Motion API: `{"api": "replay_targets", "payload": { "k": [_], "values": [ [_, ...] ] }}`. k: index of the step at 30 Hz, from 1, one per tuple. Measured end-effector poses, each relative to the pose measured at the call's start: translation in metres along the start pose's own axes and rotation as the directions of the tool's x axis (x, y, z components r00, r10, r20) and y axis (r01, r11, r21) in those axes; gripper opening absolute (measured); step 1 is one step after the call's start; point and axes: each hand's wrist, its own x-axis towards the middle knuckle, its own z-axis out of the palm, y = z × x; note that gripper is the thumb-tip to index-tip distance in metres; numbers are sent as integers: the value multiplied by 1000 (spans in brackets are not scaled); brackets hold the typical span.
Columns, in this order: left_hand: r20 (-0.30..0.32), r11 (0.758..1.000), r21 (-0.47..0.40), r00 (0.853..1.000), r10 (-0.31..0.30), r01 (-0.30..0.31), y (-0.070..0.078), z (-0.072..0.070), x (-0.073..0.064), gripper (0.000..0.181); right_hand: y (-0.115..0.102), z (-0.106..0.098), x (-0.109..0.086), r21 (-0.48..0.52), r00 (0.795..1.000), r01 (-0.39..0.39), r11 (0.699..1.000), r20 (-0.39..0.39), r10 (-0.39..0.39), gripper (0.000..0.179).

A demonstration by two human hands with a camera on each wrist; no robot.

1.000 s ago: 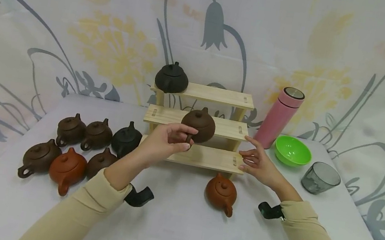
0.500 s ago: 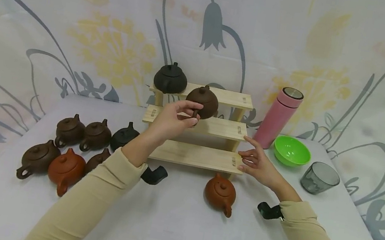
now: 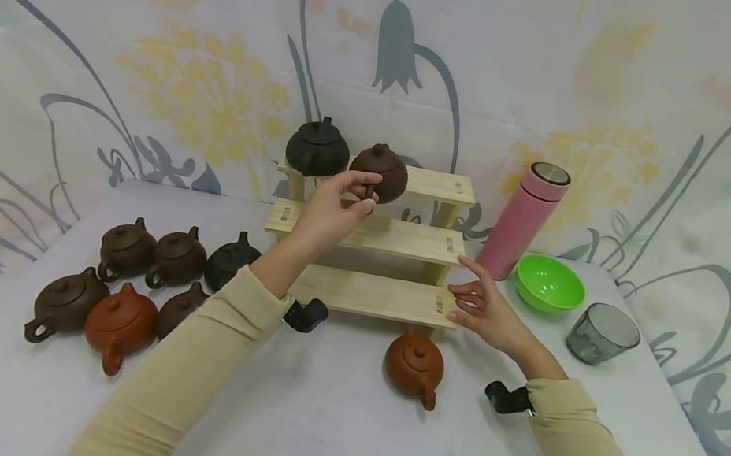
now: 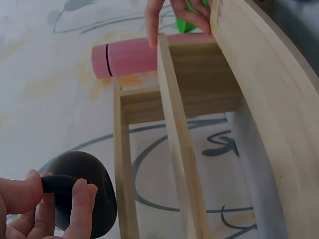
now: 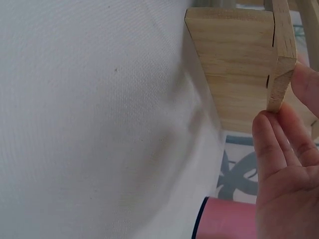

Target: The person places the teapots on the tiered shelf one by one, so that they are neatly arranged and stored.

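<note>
My left hand [image 3: 332, 211] pinches the handle of a dark brown teapot [image 3: 390, 176] in front of the top board of a three-tier wooden display shelf [image 3: 400, 237]. In the left wrist view the teapot [image 4: 94, 209] is right up against that board; whether it touches I cannot tell. Just left of it a black teapot [image 3: 317, 149] stands on the top tier. My right hand [image 3: 489, 311] grips the right end of the lowest board, its index finger reaching up to the middle one. The right wrist view shows fingers [image 5: 269, 142] on both sides of a board end [image 5: 281, 74].
A red-brown teapot [image 3: 414, 365] sits before the shelf. Several more teapots, including an orange-red one [image 3: 121, 321], cluster at left. A pink flask [image 3: 522, 225], a green bowl [image 3: 550, 285] and a grey glass cup [image 3: 603, 335] stand at right. A patterned cloth hangs behind.
My left hand has raised the brown teapot from the middle tier's height to the top tier, beside the black one. My right hand has stayed at the shelf's right end.
</note>
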Motion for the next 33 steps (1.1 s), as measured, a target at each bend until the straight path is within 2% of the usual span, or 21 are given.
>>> {"api": "replay_targets", "payload": {
  "k": [4, 7, 11, 18, 27, 33],
  "values": [
    [-14, 999, 46, 1000, 17, -16, 0, 0, 9, 32, 0, 0, 0, 6, 1000, -7, 1000, -1, 7, 86],
    [-28, 998, 58, 1000, 8, -6, -1, 1, 16, 33, 1, 0, -1, 7, 1000, -8, 1000, 0, 8, 86],
    [-49, 999, 27, 999, -24, 25, -2, 3, 24, 34, 2, 0, -1, -8, 1000, -4, 1000, -1, 4, 86],
    [-69, 996, 76, 997, -32, 37, -5, 4, 35, 35, 2, -1, 0, -7, 1000, -11, 1000, 3, 11, 87],
    [-75, 998, 65, 997, 28, -24, -11, 5, 39, 35, 2, 0, -1, -11, 1000, -2, 1000, 0, 2, 87],
    [-61, 999, 33, 998, 19, -17, -15, 1, 33, 40, 2, 0, 0, -6, 1000, -3, 1000, 1, 3, 86]
  ]
}}
